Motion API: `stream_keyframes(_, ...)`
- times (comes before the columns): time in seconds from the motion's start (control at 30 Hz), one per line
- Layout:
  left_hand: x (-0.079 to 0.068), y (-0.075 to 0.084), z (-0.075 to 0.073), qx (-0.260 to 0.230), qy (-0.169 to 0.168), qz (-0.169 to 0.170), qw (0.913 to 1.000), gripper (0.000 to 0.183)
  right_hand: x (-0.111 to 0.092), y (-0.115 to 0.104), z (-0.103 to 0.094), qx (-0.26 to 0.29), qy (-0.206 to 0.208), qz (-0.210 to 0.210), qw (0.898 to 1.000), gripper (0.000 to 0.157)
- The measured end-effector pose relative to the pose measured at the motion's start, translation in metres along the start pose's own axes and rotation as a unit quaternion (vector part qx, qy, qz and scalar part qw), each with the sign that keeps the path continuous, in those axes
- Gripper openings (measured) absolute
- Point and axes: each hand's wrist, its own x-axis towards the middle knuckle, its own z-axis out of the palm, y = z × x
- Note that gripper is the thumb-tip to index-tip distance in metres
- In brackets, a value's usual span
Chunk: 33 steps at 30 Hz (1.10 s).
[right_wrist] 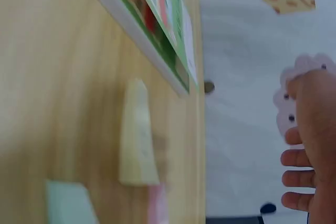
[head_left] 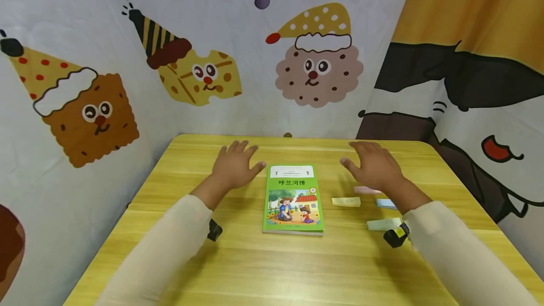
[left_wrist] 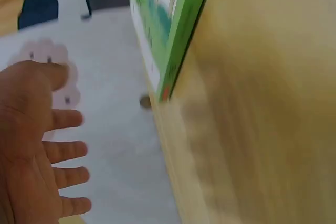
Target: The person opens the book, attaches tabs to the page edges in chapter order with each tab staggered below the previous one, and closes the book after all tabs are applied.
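A green paperback book (head_left: pixel 293 183) lies face up in the middle of the table, its cover showing white at the top and a picture of two figures in hats below. Over the table to its left, my left hand (head_left: pixel 233 166) is held with fingers spread, touching nothing. My right hand (head_left: pixel 376 166) hovers on the other side, fingers extended, above several small pastel strips. Among them are a yellow strip (head_left: pixel 346 201), a pink strip (head_left: pixel 367 190) partly behind the hand, a blue strip (head_left: pixel 386 203) partly behind the wrist, and a pale green strip (head_left: pixel 383 224).
The wooden table (head_left: pixel 297 273) has rounded far corners and ends at a cloth backdrop (head_left: pixel 255 117) printed with cartoon snacks. Small black devices show under both wrists, the right one (head_left: pixel 395 236) overlapping the pale green strip in the head view.
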Motion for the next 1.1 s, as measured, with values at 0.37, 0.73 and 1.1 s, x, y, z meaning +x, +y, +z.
stream_keyframes(0.37,-0.060,0.056,0.021,-0.045,-0.018,0.128,0.9906,0.041,-0.057,-0.053,0.043,0.054,0.014,-0.093,0.994,0.023)
stream_keyframes(0.73,-0.083,0.078,0.030,-0.123,0.008,0.255,0.9590,0.018,-0.081,-0.082,0.064,0.137,-0.025,-0.048,0.989,0.018)
stream_keyframes(1.1,-0.092,0.112,0.024,-0.054,0.030,0.437,0.8974,0.022,-0.070,-0.100,0.060,0.221,0.019,-0.173,0.960,0.063)
